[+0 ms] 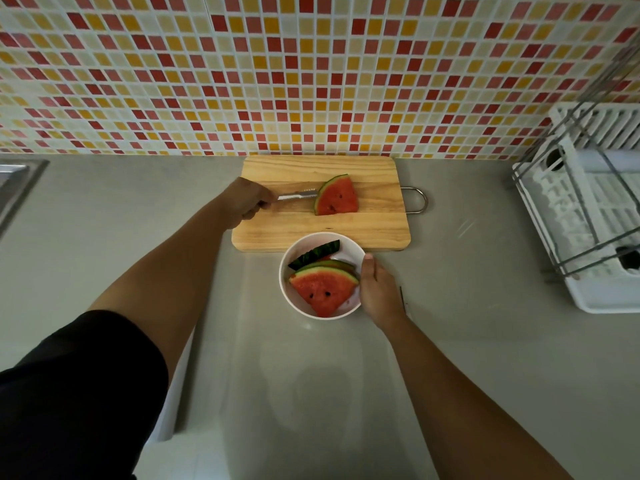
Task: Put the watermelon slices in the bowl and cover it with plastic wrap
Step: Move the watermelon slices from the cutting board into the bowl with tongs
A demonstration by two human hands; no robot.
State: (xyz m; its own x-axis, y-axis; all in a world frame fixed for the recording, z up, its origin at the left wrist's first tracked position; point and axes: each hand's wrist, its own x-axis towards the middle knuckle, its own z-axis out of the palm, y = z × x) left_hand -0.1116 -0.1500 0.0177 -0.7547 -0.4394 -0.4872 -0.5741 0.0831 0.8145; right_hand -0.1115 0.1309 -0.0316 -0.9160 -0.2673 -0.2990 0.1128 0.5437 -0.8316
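Note:
A white bowl [298, 247] stands on the grey counter just in front of a wooden cutting board [374, 230]. Inside it lie three watermelon slices [323, 289], the top one red side up. One more watermelon slice [337, 197] lies flat on the board. My left hand [247, 200] grips metal tongs [298, 195] whose tips touch that slice's green rind. My right hand [375, 289] holds the bowl's right rim, thumb against the edge. No plastic wrap is in view.
A white dish rack [588, 216] with a metal frame stands at the right. The corner of a steel sink [17, 183] shows at the far left. A tiled wall rises right behind the board. The board's metal loop handle [417, 200] sticks out to the right.

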